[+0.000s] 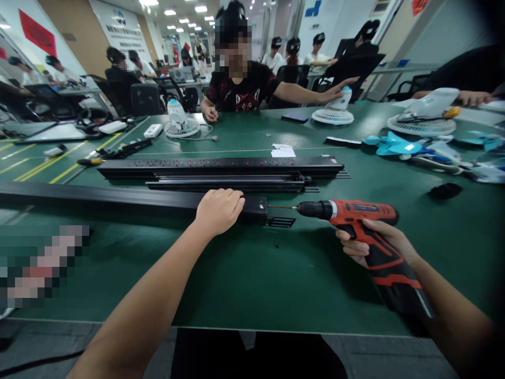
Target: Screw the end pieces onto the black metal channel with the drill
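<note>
My right hand (pixel 365 242) is wrapped round the grip of an orange and black cordless drill (pixel 365 211). The drill's long bit (pixel 282 207) points left, at the right end of a long black bar-shaped housing (pixel 173 202). Whether the bit's tip touches a screw there, I cannot tell. Over the top of that housing, near its right end, my left hand (pixel 221 210) is closed, holding it against the table. Thin dark prongs (pixel 281 222) stick out below the housing's end. A tiny dark piece (pixel 276 245) lies on the green tabletop in front.
Behind the housing lie a black strip with red dots (pixel 221 166) and a narrower black rail (pixel 229 182). White fan parts (pixel 181 126) and blue blades (pixel 398 145) are farther back. Across the table a person in a black shirt (pixel 244 89) touches another white fan part (pixel 333 113).
</note>
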### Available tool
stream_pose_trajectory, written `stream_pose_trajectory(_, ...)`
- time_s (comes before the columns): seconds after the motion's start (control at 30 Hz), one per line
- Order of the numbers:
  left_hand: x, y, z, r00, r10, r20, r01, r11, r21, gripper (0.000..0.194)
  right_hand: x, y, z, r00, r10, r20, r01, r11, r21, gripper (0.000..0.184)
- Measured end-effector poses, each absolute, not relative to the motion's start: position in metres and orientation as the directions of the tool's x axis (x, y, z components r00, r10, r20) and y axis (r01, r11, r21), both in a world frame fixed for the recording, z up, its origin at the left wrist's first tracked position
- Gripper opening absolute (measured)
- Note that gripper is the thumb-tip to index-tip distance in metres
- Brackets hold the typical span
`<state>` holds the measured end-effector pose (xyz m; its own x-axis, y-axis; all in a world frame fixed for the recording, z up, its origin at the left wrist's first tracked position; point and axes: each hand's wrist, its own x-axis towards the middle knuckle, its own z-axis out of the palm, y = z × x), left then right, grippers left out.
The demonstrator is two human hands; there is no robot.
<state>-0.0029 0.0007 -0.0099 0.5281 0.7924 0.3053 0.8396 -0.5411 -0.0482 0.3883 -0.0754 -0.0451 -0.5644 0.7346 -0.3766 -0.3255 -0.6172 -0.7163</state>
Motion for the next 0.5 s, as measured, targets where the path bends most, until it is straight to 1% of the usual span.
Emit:
stream_pose_trajectory(0.17,-0.0028,0.0011,-0.0116,0.526,0.795,0.301,0.841,-0.538,-0.050,0.049,0.3889,-0.0765,-0.0476,-0.532,0.762,-0.370,-0.350,-0.596,-0.723,0.042)
stream_pose_trajectory(0.33,-0.0022,0.0005,-0.0132,0.489,0.799,0.350,0.857,-0.514,-0.024,0.049,0.3898,-0.0762,-0.0501,-0.537,0.764,-0.358,-0.327,-0.580,-0.746,0.033)
stream_pose_trajectory(0.5,-0.0020,0.0011,-0.0108,0.514,0.805,0.297,0.847,-0.531,-0.029,0.049,0.3919,-0.0751,-0.0525,-0.526,0.771,-0.359,-0.334,-0.575,-0.746,0.031)
